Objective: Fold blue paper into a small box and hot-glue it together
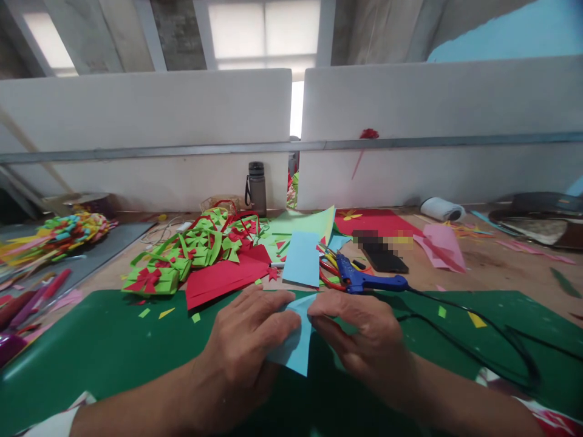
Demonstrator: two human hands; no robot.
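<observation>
Far left of the fingers lie smooth, rounded purple and red tubes [34,303], with a ruffled bundle of paper strips [86,227] in mixed colours beyond them. Nearer, beyond and left of the left fingers, a tangled heap of green paper shapes [195,249] shows crisp folds, ribbon-like loops and small red bows. Flat, straight-edged red sheets [228,276] lie between that heap and the left fingertips.

The left hand [252,340] bends its fingers over a thin, matte piece of light blue paper [298,349], its thumb and forefinger pinching it. The paper is between the two hands, above a smooth green mat [146,346], its free corner pointing down below the fingers. A flat blue rectangle [300,261] lies just beyond the fingertips. The right hand [364,334] pinches the paper's upper right edge between thumb and forefinger, the other fingers curled.

Beyond the right fingers sits a hard blue glue gun [364,280], its dark cord [460,303] curving away to the right. Farther right of them, a creased pink sheet [441,246] stands partly raised.
</observation>
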